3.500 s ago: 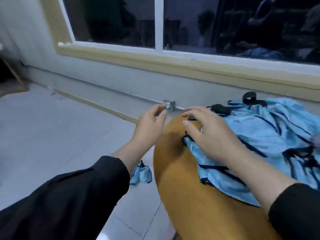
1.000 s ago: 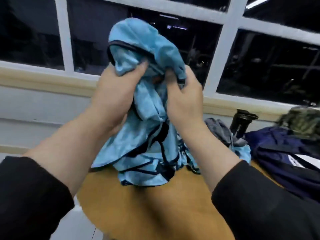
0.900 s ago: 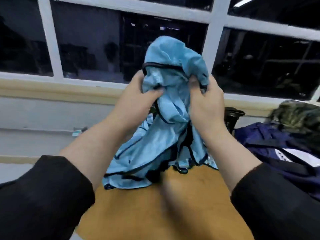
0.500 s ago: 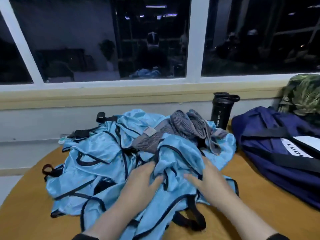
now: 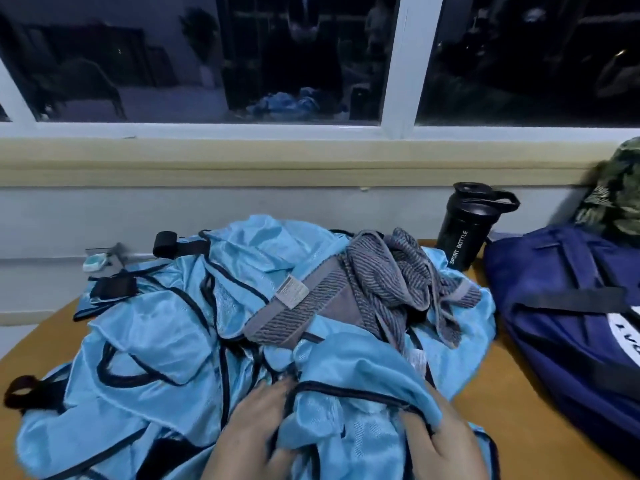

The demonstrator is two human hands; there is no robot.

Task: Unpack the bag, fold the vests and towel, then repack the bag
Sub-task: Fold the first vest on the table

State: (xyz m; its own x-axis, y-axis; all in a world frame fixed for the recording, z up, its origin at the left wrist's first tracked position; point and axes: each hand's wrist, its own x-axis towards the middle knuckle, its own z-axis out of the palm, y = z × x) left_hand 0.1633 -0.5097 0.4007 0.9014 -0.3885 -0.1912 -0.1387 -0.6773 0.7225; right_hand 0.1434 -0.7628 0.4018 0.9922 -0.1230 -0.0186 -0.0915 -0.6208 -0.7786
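Light-blue mesh vests point(image 5: 166, 344) lay in a tangled heap across the centre and lower left of the frame, on the wooden table point(image 5: 519, 410). Thin, shiny fabric with dark piping; it looked very light, limp and slippery, no stiffness at all. My read: the piped armhole and neck edges were the only firm places to grab, and loose panels would slide out of a pinch.

Left hand point(image 5: 252, 427), bottom centre, rested on the pile with fingers fairly straight, tips pressing into a fold, not clamped on anything. Right hand point(image 5: 440, 441), lower right of centre, was half buried under a vest edge; fingers seemed curled around it, though the cloth hid most of the grip.

Grey striped towel point(image 5: 381, 289) sat crumpled on top of the heap, centre right, label showing. Thicker and grippier than the vests; should lift off by any corner or hem. Probably wanted off first so the vests could be separated.

Black straps poked out at the left edge of the pile, likely snag points.

Outward: black sport bottle point(image 5: 467, 230) upright behind the heap, upper right. Navy duffel bag point(image 5: 561, 306) at the right edge, just beside the pile. Camouflage item point(image 5: 620, 192) above the bag, far right.
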